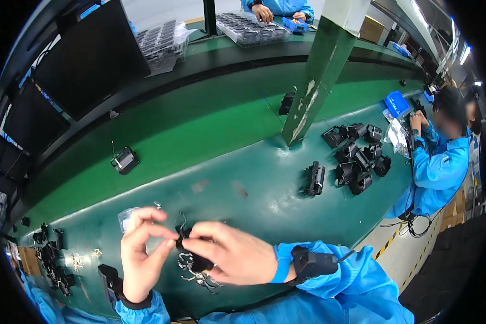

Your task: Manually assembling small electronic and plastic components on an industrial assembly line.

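Head view is showing the left hand's (pixel 140 258) grip pinching a small black part (pixel 181 235) over the bench (pixel 270 213) toward its near edge, the right hand's (pixel 240 256) fingertips touching the part, their hold unclear, while silvery metal pieces (pixel 201 279) are lying below the right hand.

Left hand (pixel 141 256) and right hand (pixel 235 255) hold a small black part (pixel 182 235) near the front edge of the bench (pixel 286 229).
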Demonstrator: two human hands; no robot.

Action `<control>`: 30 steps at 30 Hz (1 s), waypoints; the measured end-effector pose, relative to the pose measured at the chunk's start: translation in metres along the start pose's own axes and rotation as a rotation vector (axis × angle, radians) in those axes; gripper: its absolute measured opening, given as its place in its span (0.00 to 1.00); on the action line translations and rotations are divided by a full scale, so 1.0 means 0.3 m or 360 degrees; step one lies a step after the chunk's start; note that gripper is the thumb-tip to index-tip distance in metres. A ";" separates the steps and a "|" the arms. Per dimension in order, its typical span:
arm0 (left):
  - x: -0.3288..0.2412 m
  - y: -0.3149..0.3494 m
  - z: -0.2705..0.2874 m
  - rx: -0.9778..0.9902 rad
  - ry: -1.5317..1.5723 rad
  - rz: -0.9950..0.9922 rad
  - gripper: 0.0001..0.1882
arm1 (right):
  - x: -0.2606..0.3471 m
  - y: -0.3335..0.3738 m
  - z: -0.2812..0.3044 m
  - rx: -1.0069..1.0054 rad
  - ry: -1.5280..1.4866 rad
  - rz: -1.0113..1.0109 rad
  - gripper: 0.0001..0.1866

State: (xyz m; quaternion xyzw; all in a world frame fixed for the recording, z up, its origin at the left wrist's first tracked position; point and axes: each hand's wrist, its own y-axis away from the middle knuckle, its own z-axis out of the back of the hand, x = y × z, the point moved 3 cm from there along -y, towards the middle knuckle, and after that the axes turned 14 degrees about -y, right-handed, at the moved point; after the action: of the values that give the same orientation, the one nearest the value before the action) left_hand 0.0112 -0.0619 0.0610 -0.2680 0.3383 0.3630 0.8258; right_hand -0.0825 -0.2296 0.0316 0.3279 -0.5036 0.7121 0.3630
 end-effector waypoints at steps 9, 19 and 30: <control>0.449 -0.212 0.265 -0.0283 -0.0739 0.0433 0.25 | -0.193 -0.100 0.238 -0.0724 -0.0030 -0.0742 0.36; 0.643 -0.350 0.216 -0.0439 -0.1398 0.1123 0.48 | 0.234 -0.035 0.209 -0.0309 -0.0657 -0.0920 0.46; 0.729 -0.454 0.239 -0.0303 -0.1323 0.0866 0.33 | -0.069 -0.396 0.427 -0.0653 0.1760 0.0491 0.29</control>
State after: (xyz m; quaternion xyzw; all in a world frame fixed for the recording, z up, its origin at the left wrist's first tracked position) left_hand 0.2548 -0.0017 -0.0320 -0.0771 0.0039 0.6704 0.7380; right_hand 0.0420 -0.3285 0.1069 -0.2437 -0.4091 0.7097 0.5192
